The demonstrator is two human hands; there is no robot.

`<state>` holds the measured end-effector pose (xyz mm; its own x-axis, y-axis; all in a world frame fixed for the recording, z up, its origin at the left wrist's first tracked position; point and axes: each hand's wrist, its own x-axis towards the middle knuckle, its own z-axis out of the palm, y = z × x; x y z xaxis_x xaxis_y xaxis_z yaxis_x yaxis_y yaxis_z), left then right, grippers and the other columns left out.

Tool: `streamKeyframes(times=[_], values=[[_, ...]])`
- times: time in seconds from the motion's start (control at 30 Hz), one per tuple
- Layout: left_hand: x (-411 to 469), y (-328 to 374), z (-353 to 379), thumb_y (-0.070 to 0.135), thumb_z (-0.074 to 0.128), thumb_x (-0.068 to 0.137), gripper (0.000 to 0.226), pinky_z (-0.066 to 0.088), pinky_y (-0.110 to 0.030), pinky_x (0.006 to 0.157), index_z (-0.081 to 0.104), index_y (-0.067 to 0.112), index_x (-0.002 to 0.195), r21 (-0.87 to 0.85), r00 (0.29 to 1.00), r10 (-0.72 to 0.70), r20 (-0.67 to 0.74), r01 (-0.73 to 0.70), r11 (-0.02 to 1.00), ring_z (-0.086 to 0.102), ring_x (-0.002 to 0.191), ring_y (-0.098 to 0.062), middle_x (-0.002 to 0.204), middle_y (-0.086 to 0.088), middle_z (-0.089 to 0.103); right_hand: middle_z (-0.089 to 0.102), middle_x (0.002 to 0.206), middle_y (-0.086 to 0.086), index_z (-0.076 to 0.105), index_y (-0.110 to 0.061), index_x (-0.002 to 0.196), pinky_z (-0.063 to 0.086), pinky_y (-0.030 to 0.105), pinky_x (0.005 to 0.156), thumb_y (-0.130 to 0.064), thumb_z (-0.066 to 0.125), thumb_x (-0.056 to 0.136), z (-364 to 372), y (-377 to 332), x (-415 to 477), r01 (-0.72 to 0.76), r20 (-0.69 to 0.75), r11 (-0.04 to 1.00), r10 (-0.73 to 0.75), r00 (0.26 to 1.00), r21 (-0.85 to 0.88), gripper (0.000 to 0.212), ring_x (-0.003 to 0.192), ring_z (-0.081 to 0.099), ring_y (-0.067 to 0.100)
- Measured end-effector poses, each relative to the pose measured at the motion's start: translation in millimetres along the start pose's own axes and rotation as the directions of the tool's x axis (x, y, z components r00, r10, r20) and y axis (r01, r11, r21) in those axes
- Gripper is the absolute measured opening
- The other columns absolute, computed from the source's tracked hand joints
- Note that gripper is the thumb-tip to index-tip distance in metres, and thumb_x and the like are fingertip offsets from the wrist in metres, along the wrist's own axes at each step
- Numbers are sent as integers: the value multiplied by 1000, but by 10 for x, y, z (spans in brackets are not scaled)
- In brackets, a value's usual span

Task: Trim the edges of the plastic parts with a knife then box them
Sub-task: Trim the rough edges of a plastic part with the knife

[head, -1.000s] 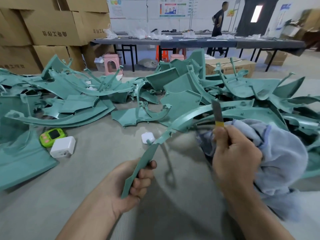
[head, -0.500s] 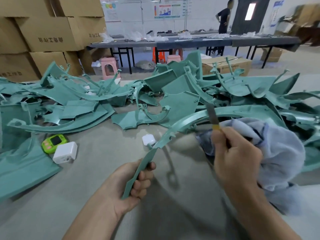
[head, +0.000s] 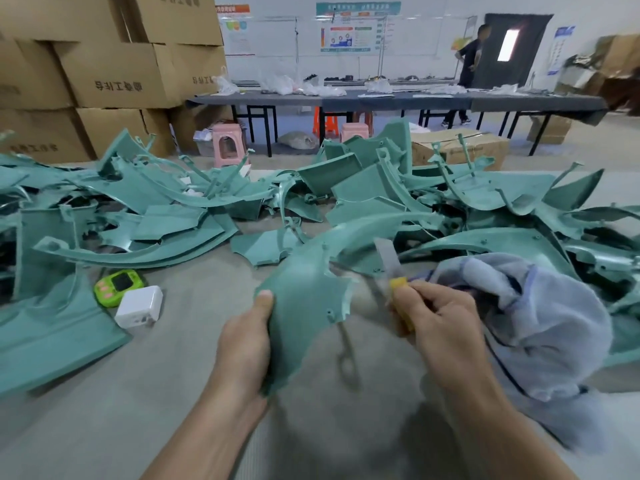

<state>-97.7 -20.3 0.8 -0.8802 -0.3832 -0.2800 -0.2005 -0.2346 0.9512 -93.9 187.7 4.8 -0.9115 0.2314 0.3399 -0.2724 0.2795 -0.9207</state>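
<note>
Nearest the camera, at lower centre, the left hand (head: 246, 337) grasps a curved teal plastic part (head: 304, 292), with the thumb pressed flat on its face and the fingers hidden behind it. The part is held up off the grey counter (head: 173, 410) and sweeps up and to the right in a broad arc. Just right of it, the right hand (head: 436, 317) is clenched round the yellow handle of a knife (head: 389, 268). The pale blade points upward beside the part's notched right edge (whether steel meets plastic is blurred). A grey-blue cloth (head: 540, 313) lies bunched against the right hand, at the right of the frame.

At middle left, a white charger block (head: 138, 306) lies on the counter, touching a bright green gadget (head: 119, 285).

Farther back, a heap of teal parts (head: 173, 209) spreads across the full width of the frame, many overlapping. An open carton (head: 460, 147) stands behind it at centre right, and a pink stool (head: 228, 143) left of centre.

Stacked cardboard boxes (head: 114, 71) fill the upper left. A long dark table (head: 381, 98) strewn with clear bags crosses the upper frame. Beyond it a person in dark clothes (head: 471, 64) stands by a dark door.
</note>
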Motion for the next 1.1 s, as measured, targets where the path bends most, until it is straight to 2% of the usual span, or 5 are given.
streamKeyframes(times=[0.13,0.3,0.63,0.83,1.1], values=[[41,-4,-136,58,41,95,50,39,-31,56,62,22,69,298,773,597,-214,-530,794,58,63,5,66,28,65,42,46,9,64,-11,54,23,18,40,-14,60,97,-17,-70,-38,-352,204,906,309,929,234,43,39,34,16],[-24,-67,-193,47,36,101,30,36,-9,54,50,48,75,444,546,838,7,-752,486,51,63,9,71,31,57,29,41,6,61,-8,61,22,35,54,-18,53,100,-19,-125,-49,-626,399,705,496,771,333,41,33,19,16],[58,-97,-206,52,33,98,44,37,-10,56,40,25,65,518,577,811,101,-726,452,50,69,-3,78,15,57,24,39,2,58,-7,57,13,38,60,-18,61,83,-135,-158,-61,-771,649,616,523,552,158,29,32,10,14],[48,-123,-197,51,33,99,47,36,-11,54,39,19,64,532,596,796,104,-709,462,49,69,-10,53,1,44,28,42,4,58,-5,57,6,43,63,-11,57,94,-311,-128,46,-657,531,752,576,622,-48,38,34,16,15],[49,-119,-199,52,33,100,45,36,-14,54,40,23,65,517,573,811,116,-732,444,48,66,-9,76,8,54,29,40,5,58,-5,57,18,26,45,-12,56,96,-149,-131,-64,-714,545,698,578,608,56,40,32,14,14]])
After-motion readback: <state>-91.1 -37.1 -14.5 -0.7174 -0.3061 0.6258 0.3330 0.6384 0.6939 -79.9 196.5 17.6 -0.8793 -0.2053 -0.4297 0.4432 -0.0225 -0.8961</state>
